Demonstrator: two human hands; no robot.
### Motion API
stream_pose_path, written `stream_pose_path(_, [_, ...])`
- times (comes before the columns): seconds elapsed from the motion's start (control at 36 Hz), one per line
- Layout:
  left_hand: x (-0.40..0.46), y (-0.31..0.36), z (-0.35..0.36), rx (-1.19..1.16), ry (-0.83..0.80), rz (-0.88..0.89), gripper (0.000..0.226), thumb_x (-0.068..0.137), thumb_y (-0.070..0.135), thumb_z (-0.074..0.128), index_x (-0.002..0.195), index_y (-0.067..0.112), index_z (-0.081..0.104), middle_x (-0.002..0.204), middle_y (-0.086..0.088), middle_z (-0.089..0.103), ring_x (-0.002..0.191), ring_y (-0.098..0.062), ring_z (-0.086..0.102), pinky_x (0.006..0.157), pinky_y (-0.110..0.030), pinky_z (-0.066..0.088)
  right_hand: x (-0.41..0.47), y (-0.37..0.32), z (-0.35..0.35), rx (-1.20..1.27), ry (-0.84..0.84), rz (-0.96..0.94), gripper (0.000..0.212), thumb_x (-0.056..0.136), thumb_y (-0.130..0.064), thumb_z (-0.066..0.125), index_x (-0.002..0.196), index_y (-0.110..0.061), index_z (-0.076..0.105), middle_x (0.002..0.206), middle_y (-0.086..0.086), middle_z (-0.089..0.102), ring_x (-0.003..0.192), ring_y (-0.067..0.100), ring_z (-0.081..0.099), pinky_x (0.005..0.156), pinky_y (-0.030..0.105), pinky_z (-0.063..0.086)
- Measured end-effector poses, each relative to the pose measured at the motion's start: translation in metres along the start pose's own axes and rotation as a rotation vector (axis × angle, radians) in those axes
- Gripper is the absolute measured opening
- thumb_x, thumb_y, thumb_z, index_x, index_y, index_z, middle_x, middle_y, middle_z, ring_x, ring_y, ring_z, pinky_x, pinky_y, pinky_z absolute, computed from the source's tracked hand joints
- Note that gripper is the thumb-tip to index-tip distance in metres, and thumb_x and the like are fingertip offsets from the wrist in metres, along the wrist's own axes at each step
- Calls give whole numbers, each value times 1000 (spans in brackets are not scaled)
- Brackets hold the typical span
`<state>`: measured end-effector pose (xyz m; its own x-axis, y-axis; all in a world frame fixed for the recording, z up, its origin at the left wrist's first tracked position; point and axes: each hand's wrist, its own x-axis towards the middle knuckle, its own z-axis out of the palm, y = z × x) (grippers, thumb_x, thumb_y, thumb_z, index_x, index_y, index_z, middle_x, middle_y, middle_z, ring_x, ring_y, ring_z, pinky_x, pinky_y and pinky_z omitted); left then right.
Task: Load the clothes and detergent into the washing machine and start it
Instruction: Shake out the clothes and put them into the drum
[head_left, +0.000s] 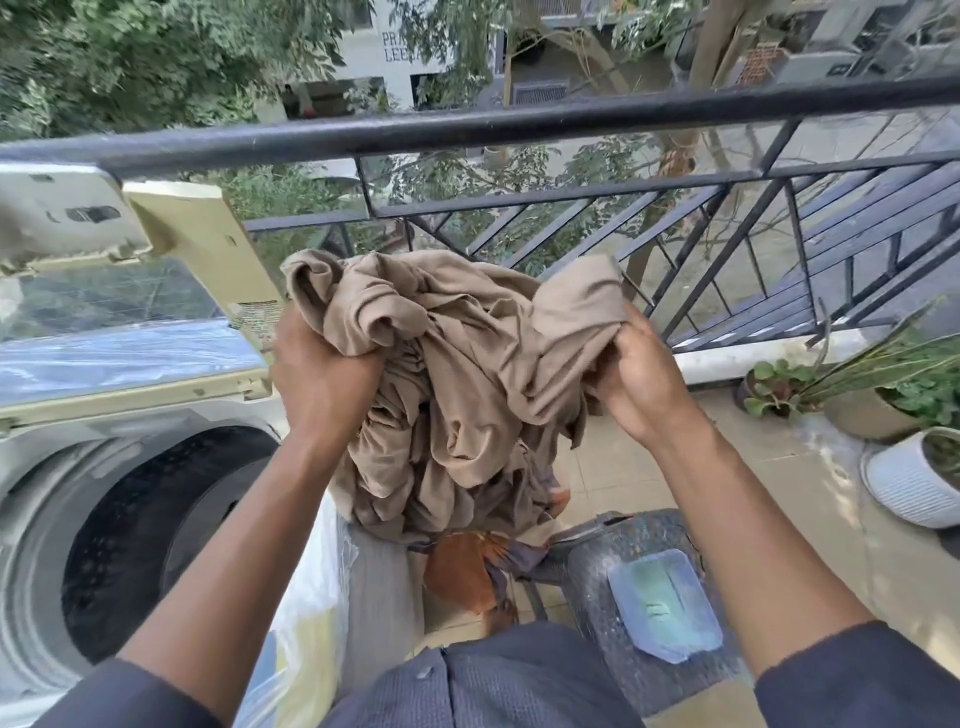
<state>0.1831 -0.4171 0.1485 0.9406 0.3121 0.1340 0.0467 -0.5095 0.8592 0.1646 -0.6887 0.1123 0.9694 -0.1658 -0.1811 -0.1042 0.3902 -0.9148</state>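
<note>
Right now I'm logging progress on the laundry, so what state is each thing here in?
Washing machine lid: folded open, raised.
Washing machine drum: open; no clothes visible inside.
Beige garment: bunched, lifted, not in the drum.
Left hand: grips the garment.
Right hand: grips the garment.
Orange patterned cloth: hanging below the garment.
Clear plastic container: on the stool, lid closed.

daylight, soft, even | glare on washer lid | wide-angle bend at edges | slight blur at corners
</note>
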Motion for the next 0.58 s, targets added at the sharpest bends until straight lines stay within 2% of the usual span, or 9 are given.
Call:
stream_pose_path(0.08, [2,-1,1,-40,-7,-63,45,70,55,79,104,26,72,90,8,74,85,-20,70,73,-39,54,-11,-12,23,-30,-109,-51,39,101,1,39,121,-13,70,121,16,71,117,30,64,107,48,47])
stream_pose_path(0.19, [4,2,2,-60,17,-120,40,75,52,83,102,25,74,90,5,75,88,-23,71,78,-42,57,-31,-20,53,-103,-189,-82,41,100,4,43,132,-8,65,119,1,75,116,18,67,102,36,51])
stream_pose_path(0.25, [3,3,3,-92,22,-168,46,73,59,80,105,27,74,95,4,77,93,-25,73,85,-45,60,-43,-24,65,-431,-191,-193,35,103,-15,51,132,-26,68,113,-20,75,112,5,68,97,33,54])
stream_pose_path(0.31, [4,4,4,-138,0,-216,53,68,69,76,106,32,74,100,5,78,99,-25,73,93,-49,60,-52,-27,80,-839,-224,-364,27,104,-53,51,126,-51,67,123,-32,68,117,-4,62,97,31,53])
stream_pose_path(0.33, [5,5,4,-177,-23,-234,53,66,71,75,105,35,75,102,6,79,102,-24,74,97,-50,59,-54,-23,86,-868,-262,-377,26,103,-55,52,123,-50,68,127,-31,66,116,-10,60,97,25,51])
stream_pose_path(0.36, [7,3,4,-218,-51,-246,48,66,71,75,102,39,75,104,7,79,104,-24,74,99,-52,58,-57,-21,94,-779,-300,-331,22,104,-46,56,120,-40,70,128,-26,67,113,-12,59,98,22,49])
stream_pose_path(0.42, [7,3,2,-273,-123,-223,39,70,65,72,99,39,77,104,6,80,105,-23,74,100,-56,58,-56,-9,105,-707,-343,-274,23,104,-32,55,118,-21,70,120,-12,72,113,2,63,101,37,50])
stream_pose_path(0.44, [7,2,1,-288,-168,-188,39,74,62,72,103,36,77,106,4,80,106,-23,74,100,-58,58,-54,-5,107,-734,-345,-303,23,103,-30,54,117,-20,69,116,-12,71,114,8,63,103,45,50])
stream_pose_path(0.58, [-4,6,-8,-455,-397,-1,59,93,49,70,141,17,60,138,-10,69,133,-28,64,114,-60,48,-41,-16,104,-702,-385,-217,28,100,-28,52,119,-15,68,121,-5,71,121,11,60,110,46,43])
